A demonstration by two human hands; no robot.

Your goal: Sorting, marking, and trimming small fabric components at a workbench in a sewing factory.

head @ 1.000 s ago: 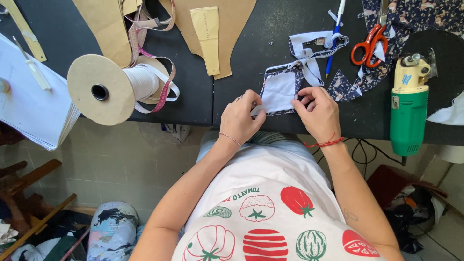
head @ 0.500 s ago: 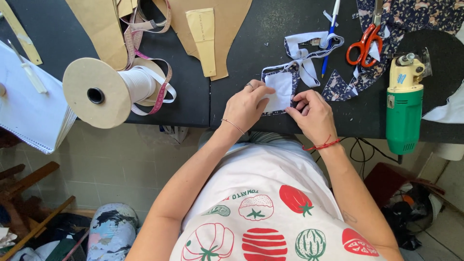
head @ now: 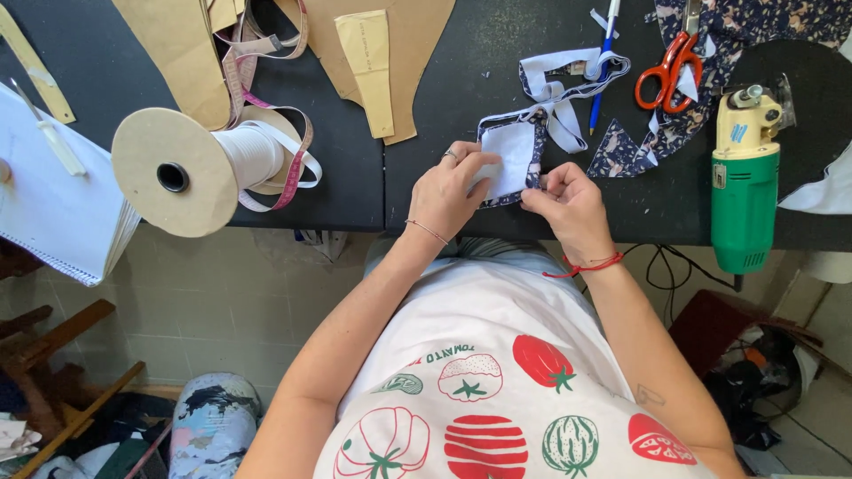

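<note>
Pinching a small fabric piece at the table's near edge

Both hands meet over a small fabric piece [head: 513, 160], white on its upturned face with a dark floral border, lying on the black table [head: 426, 191] close to its near edge. The left hand [head: 448, 191] lies flat across the piece's left side, fingers pressing it down. The right hand [head: 568, 200] pinches the lower right edge between thumb and fingertips.

Just behind the piece, white straps [head: 564, 84] lie tangled, touching its top corner, with a blue pen [head: 603, 66] lying across them. Red-handled scissors [head: 670, 62] rest further right on dark floral cloth [head: 754, 27]. A green and cream electric cutter [head: 744, 177] lies well to the right of the right hand, its body pointing to the table's edge.

To the left, a large spool of white tape [head: 191, 168] lies on its side, a pink measuring tape [head: 284, 106] looped about it, tan paper patterns [head: 373, 53] behind. A white notepad [head: 53, 204] overhangs the far left corner.
</note>
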